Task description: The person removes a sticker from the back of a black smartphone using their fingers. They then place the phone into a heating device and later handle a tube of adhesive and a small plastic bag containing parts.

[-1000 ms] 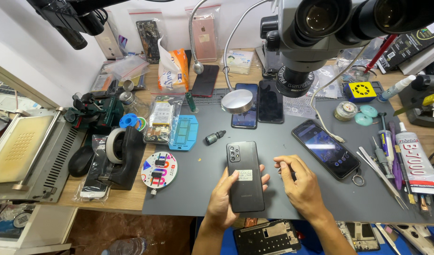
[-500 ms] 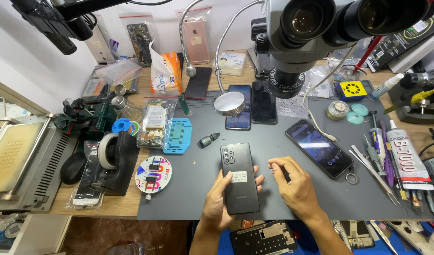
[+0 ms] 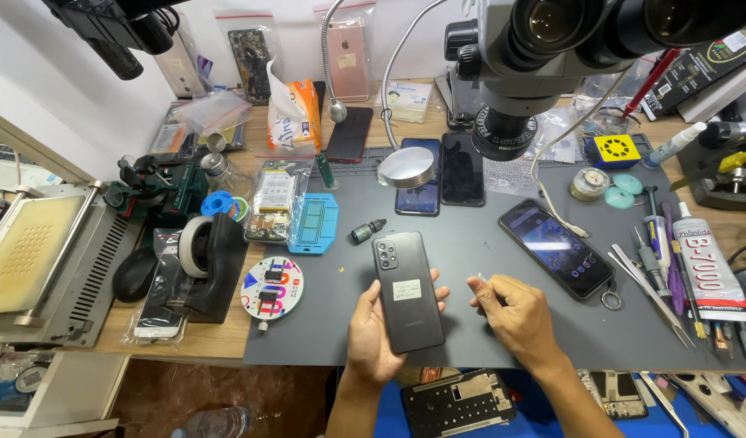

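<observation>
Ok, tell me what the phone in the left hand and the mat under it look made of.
Dark grey phone, held back-up by the left hand: likely smooth plastic or glass, given its soft sheen. Grey work mat: matte, no glare, probably silicone or rubber.

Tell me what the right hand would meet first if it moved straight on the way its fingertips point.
Probably the dark grey phone in the left hand; the right hand points leftward toward its edge.

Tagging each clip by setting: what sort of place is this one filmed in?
Most likely a phone repair bench. A stereo microscope hangs over a grey work mat strewn with smartphones, tweezers and a glue tube, while the left hand holds a dark smartphone back-side up.
</observation>
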